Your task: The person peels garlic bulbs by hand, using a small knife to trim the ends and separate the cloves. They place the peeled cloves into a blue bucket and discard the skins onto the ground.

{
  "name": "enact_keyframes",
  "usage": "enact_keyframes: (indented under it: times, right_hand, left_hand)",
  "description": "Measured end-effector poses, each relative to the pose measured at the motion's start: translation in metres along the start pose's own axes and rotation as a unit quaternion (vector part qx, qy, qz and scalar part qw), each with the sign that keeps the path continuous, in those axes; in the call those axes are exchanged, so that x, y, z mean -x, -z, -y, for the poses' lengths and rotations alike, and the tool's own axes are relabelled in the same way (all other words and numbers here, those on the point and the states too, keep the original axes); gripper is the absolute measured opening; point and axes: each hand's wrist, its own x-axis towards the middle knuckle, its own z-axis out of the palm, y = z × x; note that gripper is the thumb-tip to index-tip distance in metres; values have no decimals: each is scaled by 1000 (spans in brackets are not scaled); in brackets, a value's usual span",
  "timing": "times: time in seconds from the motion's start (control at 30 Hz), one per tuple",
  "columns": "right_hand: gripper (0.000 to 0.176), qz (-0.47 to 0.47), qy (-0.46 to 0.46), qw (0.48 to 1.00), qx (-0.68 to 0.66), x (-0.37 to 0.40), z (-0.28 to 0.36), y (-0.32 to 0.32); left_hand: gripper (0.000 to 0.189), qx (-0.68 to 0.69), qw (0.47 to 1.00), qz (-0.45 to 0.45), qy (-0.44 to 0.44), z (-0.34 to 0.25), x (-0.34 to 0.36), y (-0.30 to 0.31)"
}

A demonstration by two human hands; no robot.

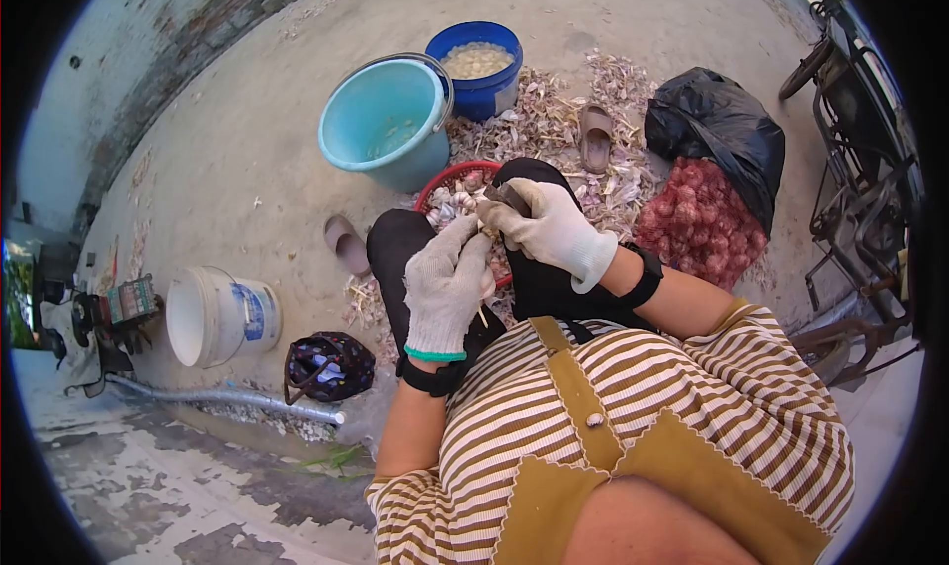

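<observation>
My left hand (443,286), in a white knit glove with a green cuff, is closed on a piece of garlic (484,229), mostly hidden by the fingertips. Against it, my right hand (556,227), also gloved, grips a dark, flat, blade-like tool (508,198); its edge is hard to make out. Both hands meet above my lap, fingertips nearly touching. Below them a red basket (427,191) of garlic bulbs (450,206) sits between my knees, partly covered by hands and legs. A thin pale stem (483,317) shows beneath my left hand.
Ahead stand a light-blue bucket (341,135) and a dark-blue bucket (507,98) holding peeled cloves (476,60). Garlic skins (539,120) litter the floor. To the right are a red net sack (702,224), a black bag (717,120) and a bicycle (860,160). A white bucket (225,318) lies left.
</observation>
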Motion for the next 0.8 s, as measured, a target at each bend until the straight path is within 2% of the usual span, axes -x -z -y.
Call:
enact_keyframes:
  times: [0.07, 0.13, 0.2, 0.3, 0.33, 0.37, 0.4, 0.43, 0.47, 0.53, 0.57, 0.67, 0.73, 0.8]
  right_hand:
    - [31, -7, 81, 990, 111, 3, -2, -1]
    - [30, -15, 90, 985, 145, 4, -3, -1]
    - [28, -60, 268, 920, 279, 0, -20, 0]
    - [28, -51, 318, 898, 301, -4, -22, 1]
    - [28, -50, 318, 898, 300, -3, -16, 1]
    - [24, 11, 190, 957, 217, -1, -8, 4]
    - [21, 70, 57, 988, 127, 1, 7, 5]
    - [21, 104, -41, 993, -37, 6, 17, 4]
    - [21, 104, -42, 993, -37, 4, 16, 7]
    - [25, 191, -127, 960, -162, -1, 7, 15]
    - [29, 203, -134, 950, -194, -4, 1, 14]
    - [31, 199, -135, 943, -229, -7, -4, 12]
    - [32, 167, -130, 945, -251, -8, 2, 8]
    - [32, 17, -73, 986, -147, 1, 14, 4]
  left_hand:
    - [21, -42, 998, 13, -53, 8, -2, 0]
    - [20, -55, 997, 10, -60, 8, -3, 0]
    - [18, -68, 996, 6, -66, 9, -2, 2]
    - [16, -71, 995, 28, -69, 7, -1, 8]
    - [16, -33, 998, 43, -40, 5, -1, 8]
    - [15, 5, 998, 57, -11, 3, 0, 9]
    - [15, 5, 998, 57, -10, -2, 2, 9]
    - [15, 44, 996, 66, 36, -8, 3, 9]
    - [15, 82, 990, 75, 82, -13, 4, 10]
    - [15, 131, 981, 90, 107, -17, 4, 14]
    - [14, 180, 969, 104, 131, -18, 4, 15]
    - [15, 186, 971, 95, 118, -12, 3, 16]
    - [14, 143, 981, 80, 101, -6, 1, 15]
    - [14, 99, 990, 63, 84, -4, -1, 12]
